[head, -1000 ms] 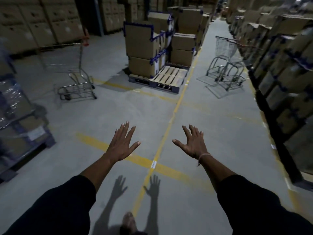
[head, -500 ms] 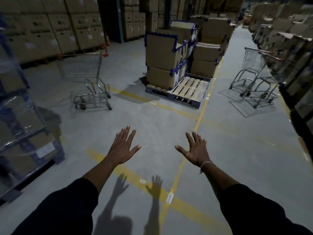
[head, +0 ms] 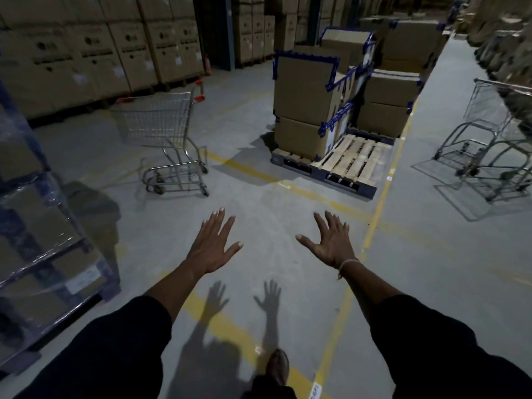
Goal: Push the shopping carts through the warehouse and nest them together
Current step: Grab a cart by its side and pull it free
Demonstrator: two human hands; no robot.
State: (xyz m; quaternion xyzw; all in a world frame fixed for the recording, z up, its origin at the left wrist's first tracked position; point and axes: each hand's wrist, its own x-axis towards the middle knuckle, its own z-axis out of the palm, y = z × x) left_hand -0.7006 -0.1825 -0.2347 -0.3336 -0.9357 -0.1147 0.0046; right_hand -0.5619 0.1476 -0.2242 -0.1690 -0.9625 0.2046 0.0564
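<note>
Approach to the lone cart [head: 169, 139], standing ahead-left, well apart from the carts [head: 489, 145] at far right. Left hand [head: 211, 249] and right hand [head: 332, 244] are spread, empty. Best taken squarely by its red-capped handle [head: 198, 90].

Both arms stretched out in front, palms down, holding nothing.

The left hand [head: 212, 249] and right hand [head: 331, 243] hover side by side with fingers straight and spread, thumbs pointing inward (a thin string loops the right wrist). Dark sleeves cover both arms to mid-forearm.
</note>
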